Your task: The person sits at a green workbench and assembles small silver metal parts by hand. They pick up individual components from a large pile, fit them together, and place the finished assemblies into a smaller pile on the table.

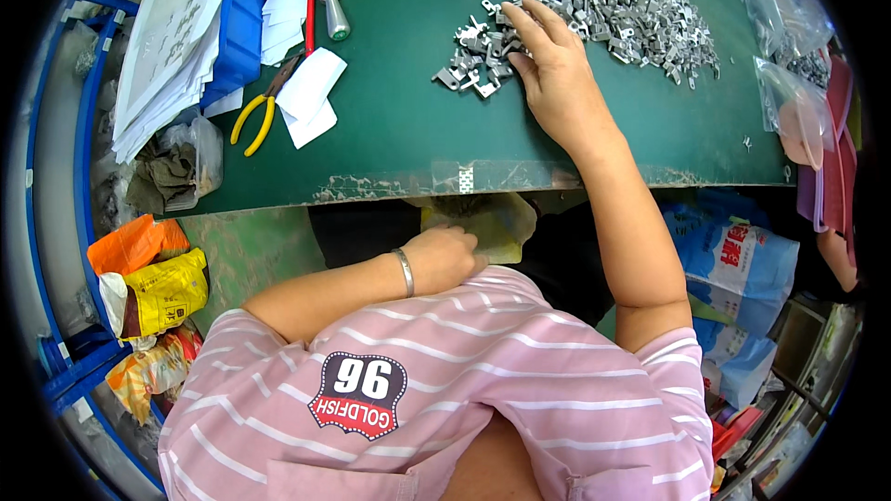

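While the right hand (561,83) apparently gathers metal parts (626,9) at 1 o'clock, its half-spread, seemingly unloaded fingers (529,30) should pinch next. Left hand (444,258): curled, contents unclear.

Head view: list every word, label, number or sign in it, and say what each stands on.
I don't copy printed text, so here is where it stands:
Pink striped shirt: white number and lettering on a dark-and-red patch, upside down.
Blue-and-white bag: large red characters.
Yellow packet: dark print, mostly too small to read.
Stacked papers: marks too blurred to read.
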`<state>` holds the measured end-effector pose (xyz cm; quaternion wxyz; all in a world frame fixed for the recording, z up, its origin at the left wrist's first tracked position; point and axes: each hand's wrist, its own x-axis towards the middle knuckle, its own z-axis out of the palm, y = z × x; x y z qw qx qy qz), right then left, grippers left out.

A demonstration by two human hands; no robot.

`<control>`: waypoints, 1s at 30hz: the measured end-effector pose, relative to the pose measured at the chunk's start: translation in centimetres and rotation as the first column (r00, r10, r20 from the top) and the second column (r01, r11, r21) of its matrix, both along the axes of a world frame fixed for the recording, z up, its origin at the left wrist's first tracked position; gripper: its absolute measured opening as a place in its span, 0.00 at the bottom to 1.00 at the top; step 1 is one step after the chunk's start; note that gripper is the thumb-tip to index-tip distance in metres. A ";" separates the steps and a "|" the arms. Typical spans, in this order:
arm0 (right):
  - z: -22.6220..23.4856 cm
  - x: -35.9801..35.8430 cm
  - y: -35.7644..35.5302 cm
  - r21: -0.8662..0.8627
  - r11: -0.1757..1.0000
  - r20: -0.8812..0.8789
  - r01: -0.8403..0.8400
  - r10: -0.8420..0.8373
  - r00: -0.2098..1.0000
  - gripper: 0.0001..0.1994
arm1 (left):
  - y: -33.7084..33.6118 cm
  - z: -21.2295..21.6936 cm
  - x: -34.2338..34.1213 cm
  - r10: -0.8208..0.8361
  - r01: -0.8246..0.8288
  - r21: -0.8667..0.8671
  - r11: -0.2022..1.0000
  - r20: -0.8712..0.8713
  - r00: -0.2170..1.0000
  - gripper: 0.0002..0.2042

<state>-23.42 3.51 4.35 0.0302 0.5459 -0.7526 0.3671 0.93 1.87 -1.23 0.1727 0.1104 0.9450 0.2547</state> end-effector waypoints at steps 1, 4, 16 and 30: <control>0.5 0.2 0.0 -0.020 0.999 0.122 -0.028 0.030 0.992 0.24 | 0.0 -0.2 0.1 0.009 -0.009 0.008 1.000 -0.004 1.000 0.13; 0.1 1.5 1.9 0.048 0.986 -0.065 -0.158 0.161 0.985 0.23 | -0.3 -0.3 -0.1 0.015 -0.015 0.023 1.000 0.009 1.000 0.14; 1.9 3.9 9.0 -0.101 0.994 0.170 -0.043 0.060 0.984 0.16 | -0.7 0.0 -0.6 -0.022 0.020 0.045 0.999 0.043 0.999 0.13; -0.3 5.6 9.7 -0.150 0.988 0.165 -0.045 0.070 0.984 0.15 | -4.5 7.3 -5.4 0.592 -0.499 0.333 0.800 -0.572 0.568 0.11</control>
